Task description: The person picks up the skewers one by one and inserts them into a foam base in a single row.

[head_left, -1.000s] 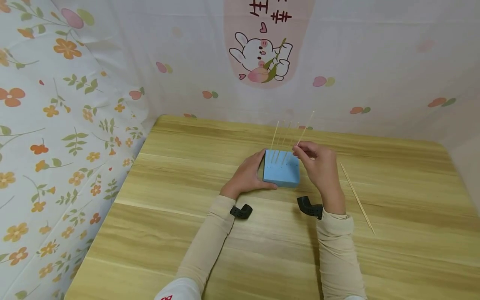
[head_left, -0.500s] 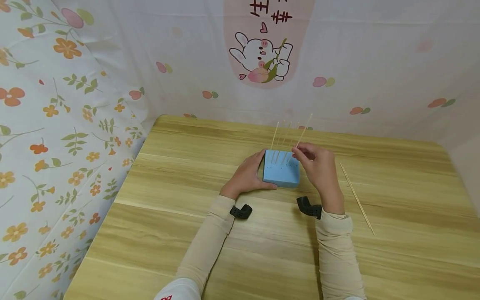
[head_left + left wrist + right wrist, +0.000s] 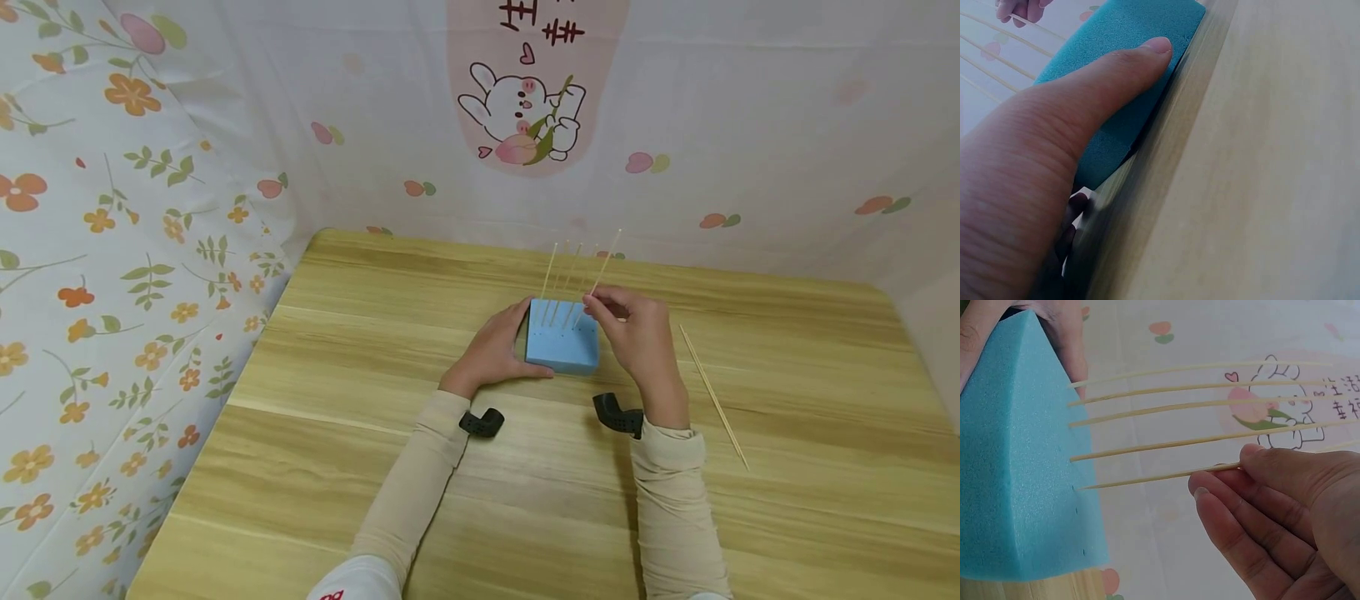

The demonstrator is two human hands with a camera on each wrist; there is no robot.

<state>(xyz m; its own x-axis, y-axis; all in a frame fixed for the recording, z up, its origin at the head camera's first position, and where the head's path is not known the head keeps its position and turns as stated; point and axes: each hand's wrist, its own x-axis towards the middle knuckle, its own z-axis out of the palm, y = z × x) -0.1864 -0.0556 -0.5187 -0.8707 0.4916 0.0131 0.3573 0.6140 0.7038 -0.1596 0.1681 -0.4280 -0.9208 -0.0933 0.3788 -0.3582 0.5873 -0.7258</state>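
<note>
A skewer [image 3: 1147,480], probably light, stiff and brittle, best held low, is pinched by fingers of the right hand [image 3: 637,333], its tip at the blue block [image 3: 562,352] gripped by the left hand [image 3: 493,346].

blue block [image 3: 1044,462] looks like matt foam, finely grainy all over. the sticks [image 3: 1160,447] seem to be wood, pretty smooth. table [image 3: 337,467] has a wood-grain top with a soft sheen, backdrop [image 3: 375,83] is creased cloth, sleeves [image 3: 678,517] wrinkly fabric, wrist clips [image 3: 480,423] dull plastic.
</note>
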